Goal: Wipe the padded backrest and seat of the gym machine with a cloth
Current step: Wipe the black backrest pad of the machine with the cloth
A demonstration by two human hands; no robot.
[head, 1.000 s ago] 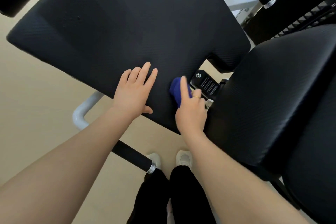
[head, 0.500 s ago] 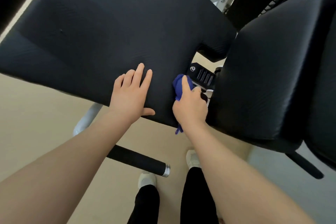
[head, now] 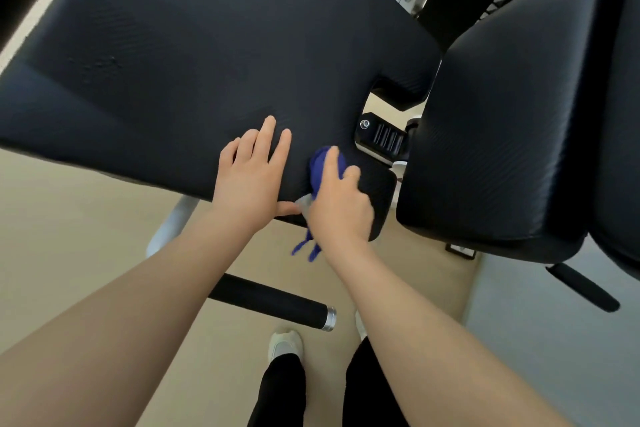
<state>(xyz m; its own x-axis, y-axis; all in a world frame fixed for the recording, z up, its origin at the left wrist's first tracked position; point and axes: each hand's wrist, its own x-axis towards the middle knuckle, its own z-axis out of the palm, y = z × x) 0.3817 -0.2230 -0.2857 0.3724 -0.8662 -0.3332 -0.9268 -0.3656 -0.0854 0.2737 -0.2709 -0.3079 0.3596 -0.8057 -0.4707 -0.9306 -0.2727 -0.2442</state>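
Note:
A wide black padded seat [head: 194, 45] fills the upper left of the head view. The black padded backrest [head: 512, 107] stands at the right. My left hand [head: 251, 180] lies flat on the seat's near edge, fingers straight. Beside it my right hand [head: 337, 204] grips a bunched blue cloth [head: 320, 165] and presses it on the seat's near right corner. Loose cloth ends hang below my wrist.
A black adjuster bracket with a bolt [head: 381, 137] sits in the gap between seat and backrest. Below the seat runs a black foam-covered bar with a chrome end [head: 273, 302] on a white frame tube [head: 169, 229]. My feet stand on the beige floor.
My right hand with the cloth has slid back from the adjuster gap toward the seat's near edge. The left hand stays flat on the seat. The camera has shifted, so the seat looks larger.

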